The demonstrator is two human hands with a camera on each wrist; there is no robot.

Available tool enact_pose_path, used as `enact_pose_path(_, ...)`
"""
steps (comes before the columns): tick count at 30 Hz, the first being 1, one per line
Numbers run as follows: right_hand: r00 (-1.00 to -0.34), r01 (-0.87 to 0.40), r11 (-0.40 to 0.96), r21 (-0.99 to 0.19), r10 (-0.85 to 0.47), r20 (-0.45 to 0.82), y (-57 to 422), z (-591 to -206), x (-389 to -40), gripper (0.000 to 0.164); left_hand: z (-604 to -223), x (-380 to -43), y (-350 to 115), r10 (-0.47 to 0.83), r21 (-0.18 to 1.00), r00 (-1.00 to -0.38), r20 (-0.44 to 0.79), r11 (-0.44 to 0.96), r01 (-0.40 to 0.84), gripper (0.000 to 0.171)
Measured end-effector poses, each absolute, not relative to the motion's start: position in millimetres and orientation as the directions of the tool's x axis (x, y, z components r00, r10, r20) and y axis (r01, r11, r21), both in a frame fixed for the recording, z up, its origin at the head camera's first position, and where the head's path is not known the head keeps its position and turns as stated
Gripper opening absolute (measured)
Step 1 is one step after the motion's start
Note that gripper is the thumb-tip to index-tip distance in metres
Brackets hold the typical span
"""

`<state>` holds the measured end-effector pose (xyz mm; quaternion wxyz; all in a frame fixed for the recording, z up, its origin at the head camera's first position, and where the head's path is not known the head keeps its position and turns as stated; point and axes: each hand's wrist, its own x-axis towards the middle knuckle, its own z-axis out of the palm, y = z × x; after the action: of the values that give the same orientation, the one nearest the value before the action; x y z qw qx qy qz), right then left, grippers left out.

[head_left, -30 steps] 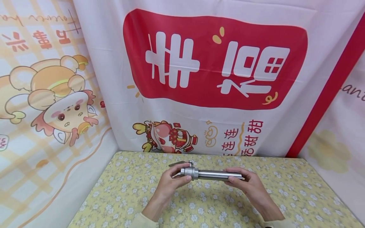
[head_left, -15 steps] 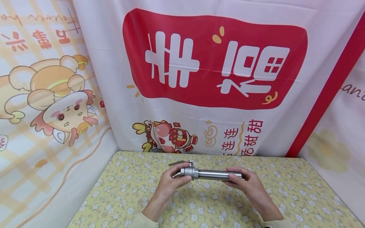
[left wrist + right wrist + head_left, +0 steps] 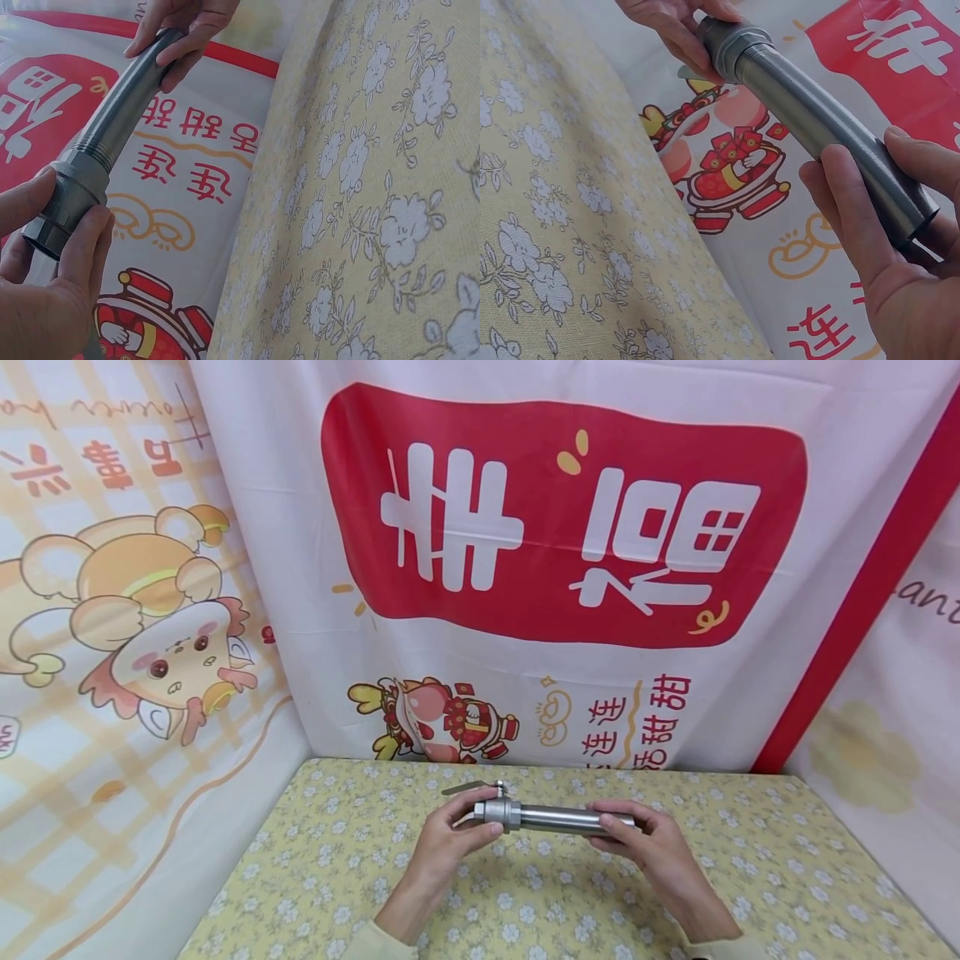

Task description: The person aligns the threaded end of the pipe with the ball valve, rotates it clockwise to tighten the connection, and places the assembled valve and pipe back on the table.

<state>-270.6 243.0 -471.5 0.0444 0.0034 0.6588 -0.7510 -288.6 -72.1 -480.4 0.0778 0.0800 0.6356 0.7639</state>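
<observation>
My left hand (image 3: 444,839) grips a metal ball valve (image 3: 492,812), fingers behind it and thumb in front. The valve's flat lever (image 3: 457,788) sticks out to the left above the fingers. A smooth steel pipe (image 3: 558,819) runs rightward from the valve, roughly level above the table. Its threaded end (image 3: 91,151) meets the valve's hex collar, with several threads showing in the left wrist view. At the pipe's far end my right hand (image 3: 654,839) holds it between thumb and fingers. In the right wrist view that end of the pipe (image 3: 911,214) is partly hidden by fingers.
A table with a yellow floral cloth (image 3: 517,902) lies beneath both hands. Behind it hangs a white printed curtain (image 3: 285,568) with a red panel (image 3: 555,527). Printed cloth walls (image 3: 45,827) close in the sides.
My right thumb and fingers have shifted slightly on the pipe's end. The valve's lever sits a touch higher. Both hands otherwise stay in the same place.
</observation>
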Motion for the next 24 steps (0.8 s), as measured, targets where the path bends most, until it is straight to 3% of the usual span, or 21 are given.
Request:
enact_pose_path(10,-0.989,0.031,-0.033,-0.999,-0.146,-0.026,247.8,-471.8,-270.3,0.056,-480.2,-289.6,-72.4,0.220,0.984,-0.975,0.005,-0.174,-0.035,0.055)
enact_pose_path(24,-0.987,0.022,-0.033,-0.999,-0.158,-0.017,251.0,-471.5,-269.4,0.051,-480.0,-288.4,-72.3,0.240,0.984,-0.971,0.009,-0.177,-0.035,0.056)
